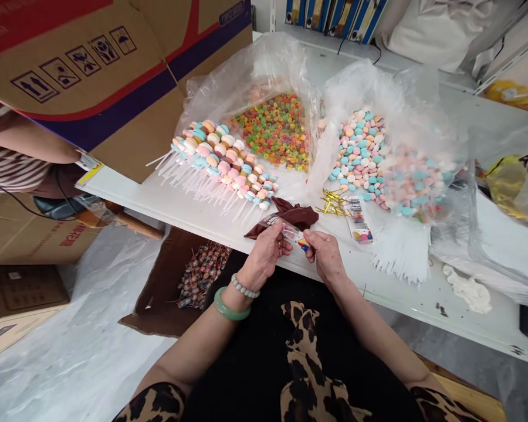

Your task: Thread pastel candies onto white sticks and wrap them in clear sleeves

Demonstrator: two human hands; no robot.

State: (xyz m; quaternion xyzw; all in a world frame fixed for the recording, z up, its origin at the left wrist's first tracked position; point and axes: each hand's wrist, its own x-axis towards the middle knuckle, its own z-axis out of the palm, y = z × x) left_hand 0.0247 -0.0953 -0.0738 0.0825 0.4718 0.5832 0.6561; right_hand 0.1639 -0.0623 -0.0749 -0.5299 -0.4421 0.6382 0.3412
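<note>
Both hands meet in front of my body at the table's front edge. Between them is a small clear plastic bag [293, 234] with coloured print. My left hand [266, 249] pinches one end of it with thumb and fingers. The fingers of my right hand [328, 256] are closed on its other end. A dark brown cloth [305, 215] lies crumpled just behind the bag. To the right of it are gold twist ties [332, 202] and a stack of printed clear bags [359, 220]. Candy skewers [229, 161] on white sticks lie in rows to the left.
Open plastic bags hold ring candies [273, 129] and pastel candies [363, 146]. White sticks [400, 249] and a crumpled white glove-like cloth [469, 288] lie to the right. A large carton [127, 111] stands at left, beside another person's arm [30, 138]. A lower box holds wrapped candies [205, 272].
</note>
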